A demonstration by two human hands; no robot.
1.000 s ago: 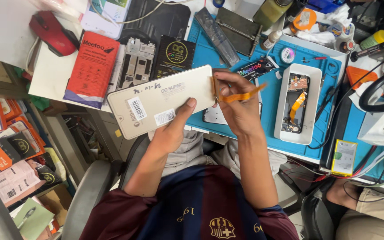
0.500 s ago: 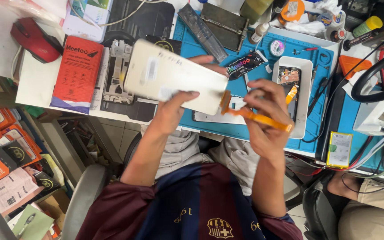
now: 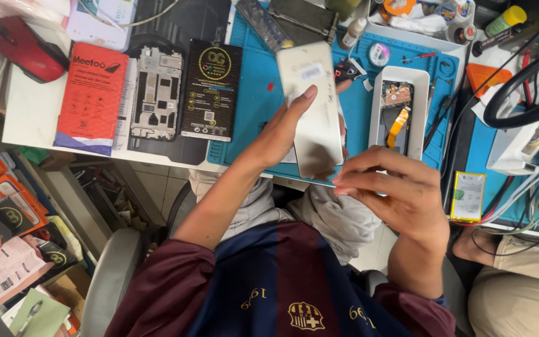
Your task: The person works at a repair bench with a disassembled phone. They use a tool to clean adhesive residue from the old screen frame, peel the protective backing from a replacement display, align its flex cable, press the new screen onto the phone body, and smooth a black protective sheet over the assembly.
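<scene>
My left hand [image 3: 282,128] holds a cream, flat phone panel [image 3: 313,106] upright over the blue work mat [image 3: 247,87], thumb on its face. My right hand [image 3: 394,193] is just right of the panel's near end, fingers together and pinched at its lower corner. The orange pry tool from earlier is not visible. Beyond my right hand an opened white phone [image 3: 400,112] lies on the mat, showing its insides and an orange flex strip.
A bare phone frame [image 3: 157,93], a black packet [image 3: 213,87], a red box [image 3: 92,93] and a red mouse [image 3: 23,50] lie left of the mat. A yellow-green battery [image 3: 469,196], cables and small bottles crowd the right. Another person's leg [image 3: 525,274] is at lower right.
The panel turned from lying crosswise to standing lengthwise and shifted right. My right hand dropped to its near corner, and the orange tool went out of sight.
</scene>
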